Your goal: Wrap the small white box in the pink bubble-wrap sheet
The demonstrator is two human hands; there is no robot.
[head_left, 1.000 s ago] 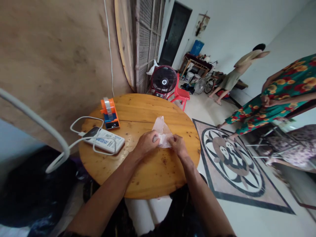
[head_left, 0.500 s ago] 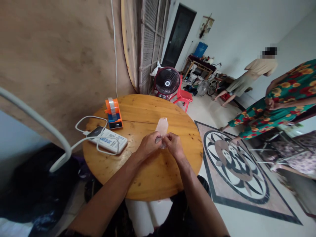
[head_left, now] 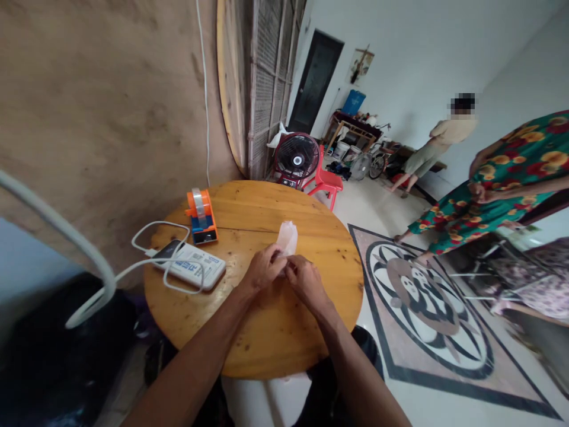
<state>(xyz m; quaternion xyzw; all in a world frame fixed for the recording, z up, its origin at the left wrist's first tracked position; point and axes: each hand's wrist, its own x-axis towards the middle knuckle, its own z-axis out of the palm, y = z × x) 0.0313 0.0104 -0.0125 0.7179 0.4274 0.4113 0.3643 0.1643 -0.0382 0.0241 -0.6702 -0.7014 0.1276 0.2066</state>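
Observation:
A thin, pale, translucent bag-like piece (head_left: 287,236) stands up from between my hands over the round wooden table (head_left: 249,350). My left hand (head_left: 264,267) pinches its lower left side between thumb and fingers. On the lower right, my right hand (head_left: 306,279) closes its fingertips on the same piece. Both hands nearly touch each other, and they hide the bottom of the piece. To the left lies a white power bank (head_left: 200,265) with a white cable (head_left: 171,283) looped over it. Behind that stands an orange and blue tape dispenser (head_left: 202,216).
A thick white cable (head_left: 57,219) arches across the near left. Past the table stand a fan (head_left: 297,159) and a red plastic chair (head_left: 328,179). Two people are at the right, one in a green flowered outfit (head_left: 524,160), one farther back (head_left: 451,133).
The view has shifted slightly, so the scene sits lower. The pale piece has changed shape, looking narrower and more crumpled at its top. Both hands keep their grip on it.

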